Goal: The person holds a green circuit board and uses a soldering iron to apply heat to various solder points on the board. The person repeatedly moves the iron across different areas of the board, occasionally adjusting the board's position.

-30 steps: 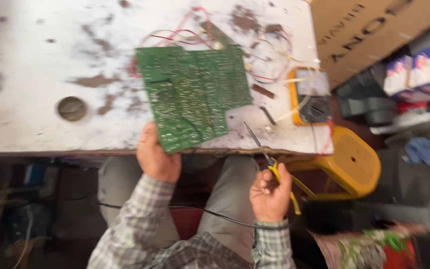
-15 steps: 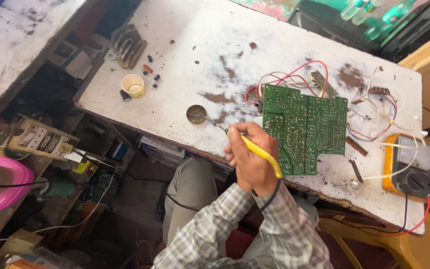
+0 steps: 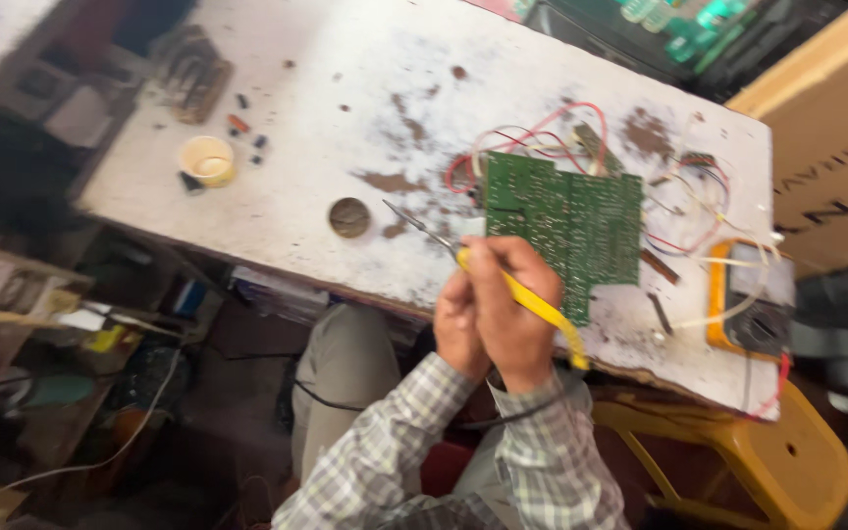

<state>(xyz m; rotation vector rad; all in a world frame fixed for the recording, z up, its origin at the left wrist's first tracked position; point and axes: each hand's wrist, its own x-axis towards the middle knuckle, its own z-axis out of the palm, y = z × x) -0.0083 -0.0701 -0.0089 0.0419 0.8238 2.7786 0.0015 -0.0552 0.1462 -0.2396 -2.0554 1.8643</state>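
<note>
My right hand (image 3: pixel 510 309) is closed around a yellow-handled soldering iron (image 3: pixel 532 304) at the table's front edge. The iron's thin metal tip (image 3: pixel 414 224) points left towards a small round tin (image 3: pixel 349 217). My left hand (image 3: pixel 455 326) is pressed against the right hand from the left, and its fingers are hidden, so I cannot tell what it holds. A green circuit board (image 3: pixel 566 224) lies on the stained white table (image 3: pixel 345 88) just beyond both hands, with red and white wires (image 3: pixel 542 137) trailing from its far edge.
A yellow multimeter (image 3: pixel 750 299) lies at the table's right end, with a cardboard box (image 3: pixel 826 167) behind it. A yellow stool (image 3: pixel 738 447) stands below. A small pale cup (image 3: pixel 206 160) and loose parts are at the far left. Cluttered shelves and cables fill the left side.
My right hand has come up from below the table edge with the iron. The board now lies flat on the table. The iron's tip has swung left towards the round tin.
</note>
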